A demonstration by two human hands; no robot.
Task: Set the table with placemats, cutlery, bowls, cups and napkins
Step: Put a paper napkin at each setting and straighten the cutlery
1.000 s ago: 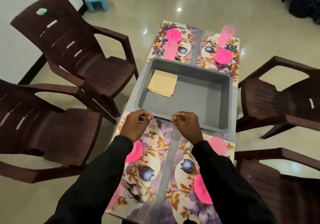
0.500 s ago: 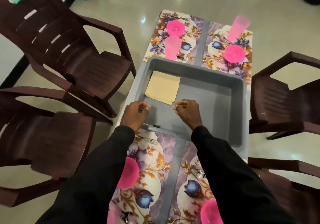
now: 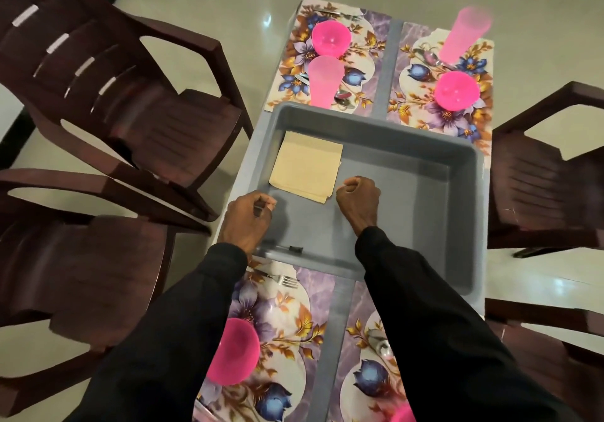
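Nearer you than the grey plastic tub (image 3: 408, 212), a round pink plastic bowl (image 3: 233, 351) and a steel fork (image 3: 277, 278) sat on a floral placemat (image 3: 287, 317). Your left hand (image 3: 246, 222) and right hand (image 3: 358, 197) hovered over the tub, fingers (image 3: 261, 201) curled tight, pinching nothing visible, probably heading for the folded beige napkins (image 3: 307, 166) in its far-left corner. Beyond the tub, the far placemats (image 3: 413, 104) carried no napkin.
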